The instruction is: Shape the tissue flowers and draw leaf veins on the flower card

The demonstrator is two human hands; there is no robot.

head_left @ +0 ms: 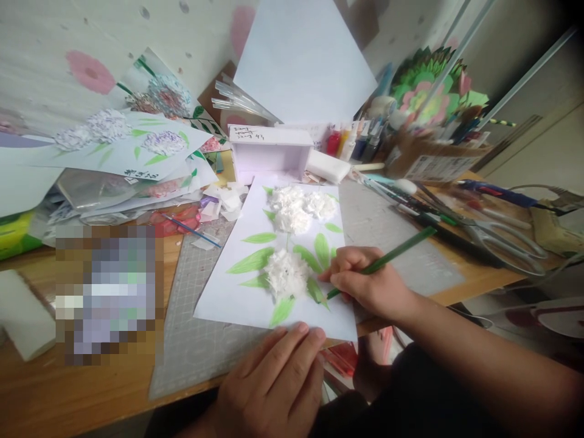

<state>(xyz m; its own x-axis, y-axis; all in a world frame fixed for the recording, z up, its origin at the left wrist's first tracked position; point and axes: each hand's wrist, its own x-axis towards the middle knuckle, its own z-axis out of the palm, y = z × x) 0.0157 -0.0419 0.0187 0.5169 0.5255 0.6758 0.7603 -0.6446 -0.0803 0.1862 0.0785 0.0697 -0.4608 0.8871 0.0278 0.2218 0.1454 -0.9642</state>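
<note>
A white sheet of paper point(219, 298) lies tilted on a grey cutting mat point(182, 365). On the sheet are clusters of white crumpled-paper flowers point(287, 274) with green coloured leaves point(253, 260) around them. My right hand point(365, 280) is closed around a green coloured pencil point(401, 248). The pencil's tip is at a leaf point(316, 291) right of the lower flower. My left hand point(278, 377) lies flat at the sheet's near edge, fingers stretched out, with the fingertips on the paper.
A white open box point(271, 137) stands behind the sheet. Paper scraps point(225, 201) and a thin blue brush point(191, 230) lie left. Scissors point(497, 231) and other tools lie right, near a cardboard box point(438, 158). Finished flower pictures point(123, 143) are stacked at the back left.
</note>
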